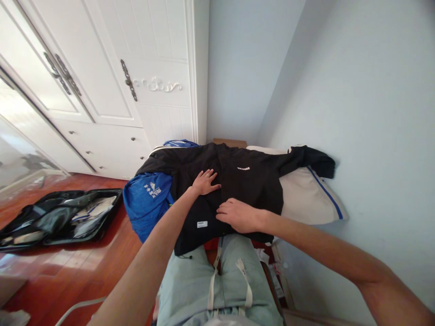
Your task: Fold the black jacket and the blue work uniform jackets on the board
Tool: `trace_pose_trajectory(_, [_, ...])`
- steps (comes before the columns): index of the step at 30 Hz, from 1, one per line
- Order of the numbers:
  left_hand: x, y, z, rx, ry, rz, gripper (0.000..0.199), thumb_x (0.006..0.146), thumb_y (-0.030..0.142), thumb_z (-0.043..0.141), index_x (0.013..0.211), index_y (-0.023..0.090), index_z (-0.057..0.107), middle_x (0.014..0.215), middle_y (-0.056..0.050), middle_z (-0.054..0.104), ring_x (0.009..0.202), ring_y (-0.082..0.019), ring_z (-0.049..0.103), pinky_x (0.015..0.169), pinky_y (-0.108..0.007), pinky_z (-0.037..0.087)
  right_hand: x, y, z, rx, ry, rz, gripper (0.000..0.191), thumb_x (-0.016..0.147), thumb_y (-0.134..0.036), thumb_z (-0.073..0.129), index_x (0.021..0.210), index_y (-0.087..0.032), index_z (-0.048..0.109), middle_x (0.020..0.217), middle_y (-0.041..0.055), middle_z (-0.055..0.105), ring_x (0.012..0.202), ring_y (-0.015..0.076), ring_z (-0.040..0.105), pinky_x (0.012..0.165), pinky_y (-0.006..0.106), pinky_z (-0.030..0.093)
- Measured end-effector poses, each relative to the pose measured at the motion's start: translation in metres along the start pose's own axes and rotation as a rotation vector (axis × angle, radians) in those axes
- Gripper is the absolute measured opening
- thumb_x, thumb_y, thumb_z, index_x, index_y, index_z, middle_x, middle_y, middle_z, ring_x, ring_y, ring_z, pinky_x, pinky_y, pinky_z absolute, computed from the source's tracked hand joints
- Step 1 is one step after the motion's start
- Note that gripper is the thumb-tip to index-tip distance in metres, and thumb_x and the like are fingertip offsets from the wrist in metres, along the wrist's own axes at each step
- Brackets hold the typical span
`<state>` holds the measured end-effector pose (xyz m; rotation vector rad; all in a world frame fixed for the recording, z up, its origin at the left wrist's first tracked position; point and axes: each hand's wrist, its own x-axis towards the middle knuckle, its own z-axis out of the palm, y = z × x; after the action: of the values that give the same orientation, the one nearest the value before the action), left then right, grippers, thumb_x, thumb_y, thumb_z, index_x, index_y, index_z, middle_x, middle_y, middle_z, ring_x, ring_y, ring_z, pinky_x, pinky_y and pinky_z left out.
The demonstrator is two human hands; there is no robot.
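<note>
A black jacket [253, 192] with small white lettering on its chest lies spread out in front of my legs, its sleeves reaching to both sides. My left hand [205, 182] rests flat on the jacket's front, fingers spread. Lower and to the right, my right hand [239, 215] touches the jacket near its front edge, fingers slightly bent and pointing left; its thumb is hidden. A white label [202, 224] shows near the hem. Blue clothing [149, 199] with a white print pokes out on the left. On the right lies a beige garment [301, 197] with a blue stripe.
White wardrobe [163, 40] doors and drawers stand at the back left. An open black suitcase [115, 203] with clothes lies on the red wooden floor [81, 267]. A pale blue wall [370, 104] closes the right side. A cardboard box [230, 142] shows behind the jacket.
</note>
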<state>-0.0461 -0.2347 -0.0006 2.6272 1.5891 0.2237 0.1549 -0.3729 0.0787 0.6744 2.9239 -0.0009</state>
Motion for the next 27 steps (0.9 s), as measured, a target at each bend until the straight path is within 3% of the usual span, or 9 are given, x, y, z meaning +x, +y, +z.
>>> trace_pose_trajectory(2, [0.004, 0.002, -0.006, 0.012, -0.049, -0.023, 0.078, 0.091, 0.067, 0.034, 0.150, 0.016, 0.037, 0.160, -0.014, 0.028, 0.148, -0.028, 0.022, 0.119, -0.046, 0.017, 0.001, -0.023, 0.017, 0.069, -0.034, 0.056, 0.024, 0.088, -0.019, 0.054, 0.107, -0.018, 0.067, 0.102, 0.0107, 0.071, 0.097, 0.0235, 0.065, 0.082, 0.033, 0.045])
trace_pose_trajectory(4, [0.010, 0.005, -0.013, 0.027, -0.089, -0.046, 0.075, 0.090, 0.066, 0.039, 0.148, 0.018, 0.042, 0.158, -0.014, 0.031, 0.146, -0.031, 0.027, 0.117, -0.048, 0.023, 0.002, -0.037, 0.036, 0.137, -0.024, 0.285, 0.028, 0.092, -0.026, 0.051, 0.116, -0.019, 0.063, 0.098, 0.0101, 0.073, 0.088, 0.0241, 0.069, 0.074, 0.031, 0.047])
trace_pose_trajectory(7, [0.019, 0.015, -0.024, 0.063, -0.091, -0.053, 0.064, 0.088, 0.062, 0.046, 0.133, 0.018, 0.060, 0.147, -0.017, 0.048, 0.136, -0.037, 0.041, 0.109, -0.053, 0.034, 0.005, -0.041, 0.064, 0.176, 0.046, 0.657, 0.052, 0.096, -0.033, 0.047, 0.146, -0.021, 0.041, 0.099, 0.0117, 0.074, 0.083, 0.0267, 0.071, 0.069, 0.033, 0.050])
trace_pose_trajectory(10, [0.023, 0.029, -0.031, 0.095, -0.059, -0.005, 0.043, 0.089, 0.046, 0.052, 0.113, 0.017, 0.071, 0.133, -0.019, 0.058, 0.127, -0.038, 0.049, 0.104, -0.050, 0.039, 0.008, -0.035, 0.084, 0.144, 0.005, 0.766, 0.057, 0.097, -0.030, 0.045, 0.152, -0.024, 0.032, 0.097, 0.0144, 0.074, 0.086, 0.0298, 0.072, 0.071, 0.037, 0.053])
trace_pose_trajectory(16, [0.015, 0.042, -0.030, 0.083, -0.054, 0.082, 0.029, 0.088, 0.021, 0.048, 0.101, 0.018, 0.073, 0.113, -0.012, 0.065, 0.103, -0.023, 0.062, 0.092, -0.032, 0.050, 0.010, -0.030, 0.097, 0.046, -0.080, 0.731, 0.046, 0.093, -0.009, 0.043, 0.137, -0.017, 0.053, 0.091, 0.0182, 0.074, 0.083, 0.0297, 0.073, 0.066, 0.038, 0.054])
trace_pose_trajectory(19, [0.009, 0.044, -0.029, 0.088, -0.044, 0.092, 0.030, 0.089, 0.022, 0.045, 0.096, 0.018, 0.075, 0.112, -0.012, 0.064, 0.106, -0.023, 0.060, 0.095, -0.032, 0.048, 0.005, -0.026, 0.090, 0.023, -0.119, 0.674, 0.031, 0.092, -0.008, 0.045, 0.115, -0.013, 0.066, 0.090, 0.0191, 0.074, 0.085, 0.0294, 0.073, 0.067, 0.037, 0.054])
trace_pose_trajectory(21, [0.005, 0.047, -0.029, 0.094, -0.038, 0.095, 0.034, 0.091, 0.029, 0.044, 0.097, 0.018, 0.075, 0.113, -0.013, 0.063, 0.107, -0.025, 0.059, 0.096, -0.036, 0.047, -0.006, -0.018, 0.078, 0.038, -0.160, 0.572, 0.019, 0.091, -0.017, 0.056, 0.102, -0.012, 0.071, 0.091, 0.0192, 0.074, 0.088, 0.0305, 0.073, 0.069, 0.036, 0.053])
trace_pose_trajectory(23, [0.000, 0.051, -0.029, 0.097, -0.027, 0.087, 0.039, 0.092, 0.037, 0.042, 0.103, 0.017, 0.074, 0.115, -0.014, 0.062, 0.108, -0.028, 0.058, 0.095, -0.041, 0.047, -0.024, -0.005, 0.061, 0.177, -0.214, 0.410, 0.020, 0.088, -0.031, 0.066, 0.090, -0.012, 0.073, 0.084, 0.0149, 0.075, 0.081, 0.0280, 0.072, 0.068, 0.033, 0.052])
trace_pose_trajectory(27, [-0.010, 0.059, -0.023, 0.081, 0.007, 0.051, 0.053, 0.090, 0.050, 0.044, 0.126, 0.016, 0.063, 0.125, -0.018, 0.057, 0.117, -0.034, 0.052, 0.097, -0.048, 0.043, -0.062, 0.022, 0.023, 0.835, -0.208, 0.216, 0.041, 0.084, -0.055, 0.064, 0.079, -0.014, 0.071, 0.057, -0.0001, 0.064, 0.052, 0.0143, 0.061, 0.052, 0.022, 0.044])
